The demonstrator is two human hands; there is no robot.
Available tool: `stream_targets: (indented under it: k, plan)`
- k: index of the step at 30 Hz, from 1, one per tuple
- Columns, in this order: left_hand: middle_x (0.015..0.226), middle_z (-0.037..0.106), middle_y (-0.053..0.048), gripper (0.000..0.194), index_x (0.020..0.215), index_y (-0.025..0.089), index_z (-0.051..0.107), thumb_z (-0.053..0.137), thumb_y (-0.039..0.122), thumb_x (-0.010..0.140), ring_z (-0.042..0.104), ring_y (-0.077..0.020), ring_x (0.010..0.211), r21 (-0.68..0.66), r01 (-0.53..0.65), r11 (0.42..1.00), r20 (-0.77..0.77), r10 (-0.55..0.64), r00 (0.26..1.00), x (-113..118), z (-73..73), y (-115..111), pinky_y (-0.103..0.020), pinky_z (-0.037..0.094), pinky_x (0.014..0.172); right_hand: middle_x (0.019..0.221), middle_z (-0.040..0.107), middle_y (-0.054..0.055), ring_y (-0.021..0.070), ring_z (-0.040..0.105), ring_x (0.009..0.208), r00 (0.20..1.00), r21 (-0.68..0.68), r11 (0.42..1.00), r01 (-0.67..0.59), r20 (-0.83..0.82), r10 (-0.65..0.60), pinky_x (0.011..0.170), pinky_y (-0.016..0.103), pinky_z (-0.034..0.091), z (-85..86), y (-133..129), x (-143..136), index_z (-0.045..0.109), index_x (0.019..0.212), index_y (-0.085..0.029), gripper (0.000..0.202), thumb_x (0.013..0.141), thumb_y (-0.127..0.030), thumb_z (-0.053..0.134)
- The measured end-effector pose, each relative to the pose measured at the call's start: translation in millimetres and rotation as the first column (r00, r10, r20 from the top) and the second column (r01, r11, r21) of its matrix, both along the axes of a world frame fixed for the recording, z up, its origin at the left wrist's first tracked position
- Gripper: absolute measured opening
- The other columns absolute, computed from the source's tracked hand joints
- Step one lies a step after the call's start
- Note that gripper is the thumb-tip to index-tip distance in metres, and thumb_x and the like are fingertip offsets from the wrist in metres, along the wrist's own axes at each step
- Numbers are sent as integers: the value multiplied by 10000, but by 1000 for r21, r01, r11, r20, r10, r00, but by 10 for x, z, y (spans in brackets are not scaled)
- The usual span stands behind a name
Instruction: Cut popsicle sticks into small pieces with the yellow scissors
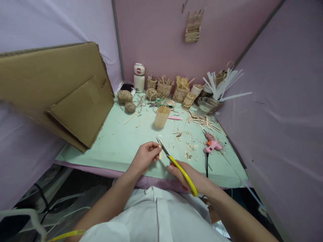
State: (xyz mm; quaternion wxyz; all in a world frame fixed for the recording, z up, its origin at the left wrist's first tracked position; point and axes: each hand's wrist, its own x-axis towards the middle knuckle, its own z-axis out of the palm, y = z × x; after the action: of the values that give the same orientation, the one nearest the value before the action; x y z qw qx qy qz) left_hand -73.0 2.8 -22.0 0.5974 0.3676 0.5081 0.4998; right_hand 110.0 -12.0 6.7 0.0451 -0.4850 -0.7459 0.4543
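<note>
My left hand (148,155) pinches a short, pale wooden strip (160,154) near the front middle of the table. My right hand (183,173) is closed round the handles of yellow-handled scissors (182,171), whose narrow blades point up and left. The blades lie right beside the strip's upper end and my left fingertips; whether they touch the strip I cannot tell. Behind both hands a pale wooden cup (162,117) stands on the green tabletop (121,144). A pink pen-like tool (175,118) lies to the right of the cup.
A pink glue gun (212,144) with its cable lies at the right. Wood scraps (190,149) and thin sticks (204,121) are scattered nearby. Twine balls (124,96), a white jar (139,80) and stick-filled containers (180,93) line the back. Cardboard (75,104) leans at the left.
</note>
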Motion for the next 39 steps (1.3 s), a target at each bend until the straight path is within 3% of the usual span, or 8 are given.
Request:
stream_targets:
  k: [17,25,39]
  plan:
    - [500,524,34,242,688,143,603,714,354,646,428,-57,439,-30,35,999,29,-34,999,13,-35,14,-180,317,437,523,418,-46,126,422,517,998,-47,997,56,-9,-56,507,242,333,28,-34,-6,405,710,-209,425,935,-569,382]
    - [493,529,34,245,683,145,594,718,352,639,420,-52,433,-56,56,997,39,-53,998,-6,-54,20,-175,310,440,592,433,-32,125,397,568,999,9,999,36,16,-36,542,250,327,-34,-15,4,402,704,-202,446,939,-578,353]
    - [493,537,26,265,679,145,598,737,363,619,421,-57,429,-72,43,996,49,-39,998,-17,-52,42,-178,316,435,533,407,-41,117,390,509,996,-28,997,75,45,-74,481,239,319,-76,17,-38,389,676,-207,509,905,-659,350]
